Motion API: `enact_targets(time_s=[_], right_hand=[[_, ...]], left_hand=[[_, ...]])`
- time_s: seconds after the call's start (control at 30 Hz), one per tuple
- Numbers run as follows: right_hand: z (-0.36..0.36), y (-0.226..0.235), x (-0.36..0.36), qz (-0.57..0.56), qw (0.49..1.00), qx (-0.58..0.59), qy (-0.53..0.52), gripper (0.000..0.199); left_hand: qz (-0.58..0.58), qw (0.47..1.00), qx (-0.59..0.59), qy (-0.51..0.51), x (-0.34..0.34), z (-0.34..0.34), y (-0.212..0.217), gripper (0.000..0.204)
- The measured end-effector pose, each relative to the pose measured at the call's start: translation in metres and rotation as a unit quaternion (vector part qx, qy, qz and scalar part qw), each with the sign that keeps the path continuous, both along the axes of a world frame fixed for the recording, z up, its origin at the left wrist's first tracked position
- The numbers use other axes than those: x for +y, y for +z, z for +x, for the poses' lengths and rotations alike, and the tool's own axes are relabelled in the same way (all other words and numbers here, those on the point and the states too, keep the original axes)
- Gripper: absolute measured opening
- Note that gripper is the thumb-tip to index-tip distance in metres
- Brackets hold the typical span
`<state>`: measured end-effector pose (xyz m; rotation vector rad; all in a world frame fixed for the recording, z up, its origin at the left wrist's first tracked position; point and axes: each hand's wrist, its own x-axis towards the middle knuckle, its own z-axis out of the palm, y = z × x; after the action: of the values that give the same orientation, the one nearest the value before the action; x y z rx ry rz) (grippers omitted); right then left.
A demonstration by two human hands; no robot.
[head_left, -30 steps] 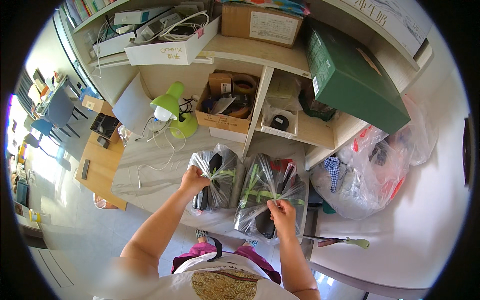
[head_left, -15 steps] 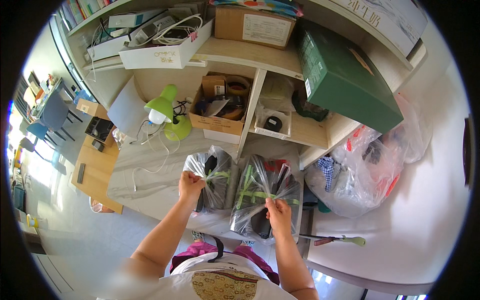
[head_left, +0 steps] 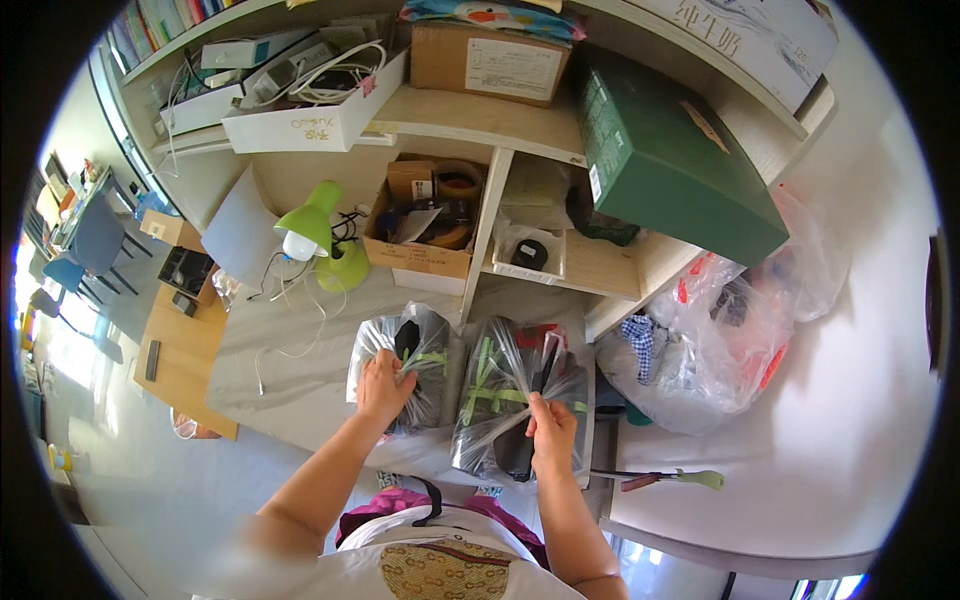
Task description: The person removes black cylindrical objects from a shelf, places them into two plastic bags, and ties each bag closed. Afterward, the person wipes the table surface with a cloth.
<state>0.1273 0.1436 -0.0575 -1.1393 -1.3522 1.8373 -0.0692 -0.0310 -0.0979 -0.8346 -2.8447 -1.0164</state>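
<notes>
Two clear plastic bags stand side by side on the marble-patterned desk (head_left: 235, 375) in front of me. The left plastic bag (head_left: 432, 385) holds dark things, with a light green strip showing through. My left hand (head_left: 383, 388) is closed on the gathered plastic at its front. In the right plastic bag (head_left: 490, 440) are dark and red items with green strips crossing them. My right hand (head_left: 551, 425) pinches its bunched plastic near the middle, and creases fan out from those fingers. What exactly lies inside either bag cannot be made out.
Behind the bags stand a green desk lamp (head_left: 318, 212) and a cardboard box (head_left: 420, 257) of tapes. A large green box (head_left: 680, 160) juts from the shelf. At right lie a bulging plastic bag (head_left: 700, 370) and a green-handled tool (head_left: 700, 479).
My left hand has turned further over the left bag's plastic, fingers more spread across it. My right hand keeps its pinch. The whole view has shifted slightly.
</notes>
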Motion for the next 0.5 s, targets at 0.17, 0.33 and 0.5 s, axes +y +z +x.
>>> enact_targets(time_s=[0.17,0.33,0.5], right_hand=[[-0.010,0.031,0.022,-0.012,0.992,0.093,-0.081,0.010],[0.002,0.064,-0.002,0.051,0.989,0.132,-0.035,0.025],[0.004,0.116,-0.025,0.182,0.977,0.080,0.074,0.024]], left_hand=[[0.157,0.970,0.116,-0.144,0.012,0.049,0.026,0.048],[0.226,0.894,-0.371,-0.113,-0.006,0.104,0.005,0.064],[0.260,0.804,-0.530,-0.067,0.004,0.115,-0.001,0.077]])
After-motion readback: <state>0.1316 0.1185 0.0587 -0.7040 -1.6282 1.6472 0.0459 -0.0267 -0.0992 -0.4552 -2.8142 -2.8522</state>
